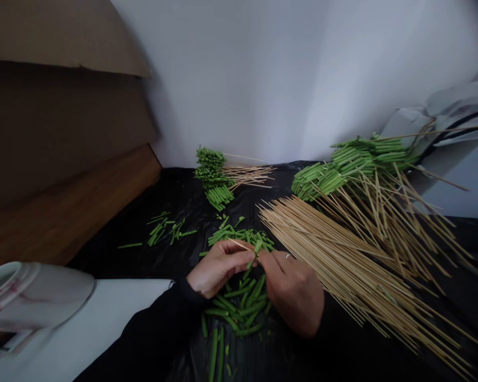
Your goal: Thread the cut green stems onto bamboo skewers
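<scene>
My left hand [222,265] is closed, pinching a short piece of green bean [257,246] between thumb and fingers. My right hand [292,289], with a ring on one finger, is closed against it from the other side. A thin bamboo skewer [239,243] runs between the two hands, its pointed end sticking out over my left fingers; its other end is hidden by my right hand. Beneath and around both hands lies a loose heap of cut green beans [245,307]. Right beside my right hand is a large bundle of bare bamboo skewers [342,249].
Threaded bean skewers are stacked at the back middle [215,172] and at the back right [354,162]. Bean scraps [159,231] lie to the left on black plastic sheeting [123,220]. A whitish mug [40,292] is at the lower left, below a cardboard box [59,116]. A white wall closes the back.
</scene>
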`<state>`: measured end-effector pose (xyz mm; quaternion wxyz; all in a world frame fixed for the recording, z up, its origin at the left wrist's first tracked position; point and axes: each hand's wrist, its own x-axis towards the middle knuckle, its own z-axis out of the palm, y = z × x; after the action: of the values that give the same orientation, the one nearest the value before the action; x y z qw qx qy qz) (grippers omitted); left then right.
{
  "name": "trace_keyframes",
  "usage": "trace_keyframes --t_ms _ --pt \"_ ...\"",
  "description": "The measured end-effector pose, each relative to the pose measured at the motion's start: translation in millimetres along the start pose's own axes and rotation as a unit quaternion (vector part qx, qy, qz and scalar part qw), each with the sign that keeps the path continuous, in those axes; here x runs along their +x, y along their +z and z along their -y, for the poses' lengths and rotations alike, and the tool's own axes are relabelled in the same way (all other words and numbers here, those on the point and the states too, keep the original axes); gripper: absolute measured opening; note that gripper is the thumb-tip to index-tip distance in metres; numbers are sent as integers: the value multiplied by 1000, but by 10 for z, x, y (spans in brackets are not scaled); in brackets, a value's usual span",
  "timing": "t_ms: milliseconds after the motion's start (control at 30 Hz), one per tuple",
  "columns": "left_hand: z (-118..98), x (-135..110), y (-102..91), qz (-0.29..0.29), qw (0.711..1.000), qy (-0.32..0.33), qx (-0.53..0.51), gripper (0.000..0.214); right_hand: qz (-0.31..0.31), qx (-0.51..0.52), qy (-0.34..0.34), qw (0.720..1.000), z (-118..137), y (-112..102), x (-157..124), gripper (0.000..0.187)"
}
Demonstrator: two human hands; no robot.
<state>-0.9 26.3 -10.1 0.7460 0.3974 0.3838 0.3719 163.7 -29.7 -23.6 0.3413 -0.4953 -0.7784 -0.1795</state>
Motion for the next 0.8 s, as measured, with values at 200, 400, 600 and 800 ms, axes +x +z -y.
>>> trace_keyframes --t_ms 200,400,600,800 --pt "-60 -24 0 -1 999 40 19 23 9 32 -7 999 -102 -39 22 22" --pt "-304 44 -338 -42 980 83 179 24 -17 -26 27 999 -376 -127 50 23" --pt "-486 14 -616 117 911 50 393 16 -20 -58 5 998 -415 -140 53 20" --pt "-481 -37 -645 199 823 77 526 15 -18 -51 15 998 -419 -117 38 19"
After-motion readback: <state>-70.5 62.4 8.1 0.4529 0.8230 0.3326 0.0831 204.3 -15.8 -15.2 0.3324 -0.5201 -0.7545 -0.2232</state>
